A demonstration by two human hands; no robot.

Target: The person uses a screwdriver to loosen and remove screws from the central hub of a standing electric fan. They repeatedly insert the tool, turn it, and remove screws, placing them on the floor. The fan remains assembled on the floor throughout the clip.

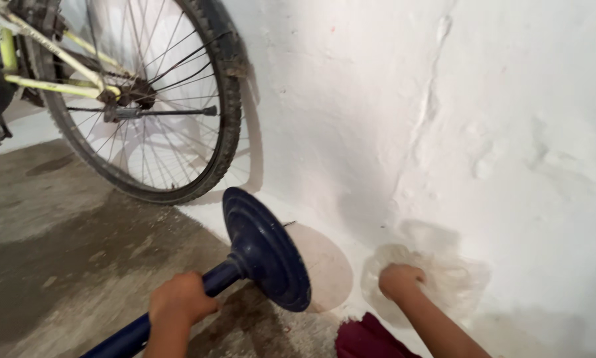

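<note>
Stand base [264, 248], a dark blue ribbed disc on a pole, sits at lower centre of the frame, tilted on its edge against the white wall [444, 119]. My left hand [180, 298] is wrapped shut around its pole; if that grip slips, I judge the disc could roll toward the bicycle wheel [145, 99] at upper left. My right hand [398, 280], lower right, is fisted and pressed on a wet patch of the wall; whether it holds a cloth I cannot tell. The damp concrete floor [66, 252] could let the disc's edge skid.
</note>
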